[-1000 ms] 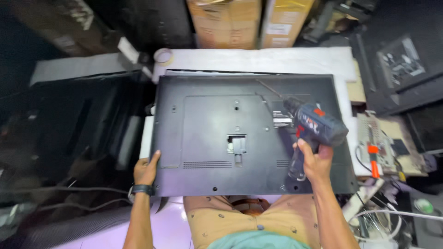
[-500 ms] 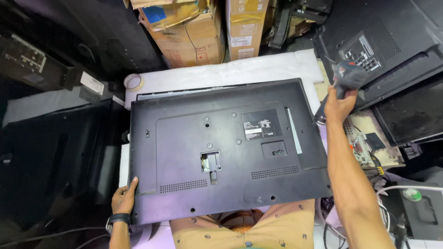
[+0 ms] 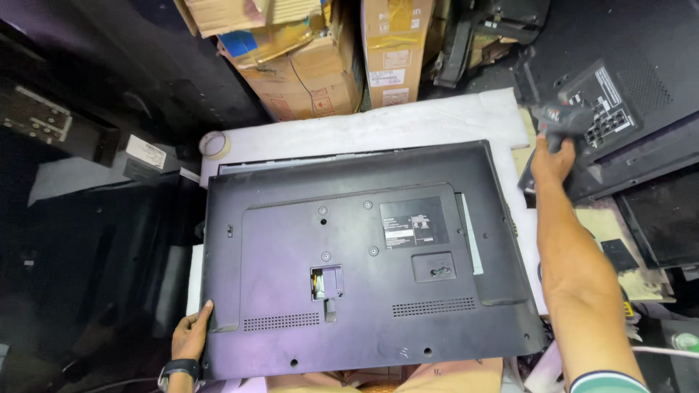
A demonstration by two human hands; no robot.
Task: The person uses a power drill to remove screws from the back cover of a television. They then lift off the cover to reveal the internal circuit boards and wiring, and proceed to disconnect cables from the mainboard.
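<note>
A black flat-screen television [image 3: 364,255] lies face down on a white padded table [image 3: 378,127], its plastic back cover up. My left hand [image 3: 191,336], with a watch on the wrist, grips the cover's lower left corner. My right hand [image 3: 551,161] reaches far out to the right and is closed on the handle of a dark cordless drill [image 3: 555,120], held beside the television's upper right corner over other dark panels.
Cardboard boxes [image 3: 320,58] are stacked behind the table. More black television sets and back covers [image 3: 626,109] lean at the right and left. A roll of tape [image 3: 214,143] sits at the table's far left corner. Loose parts and cables lie at the lower right.
My right hand carried the drill from over the television's back out to the right and farther away. My left hand stayed on the lower left corner. The view shifted.
</note>
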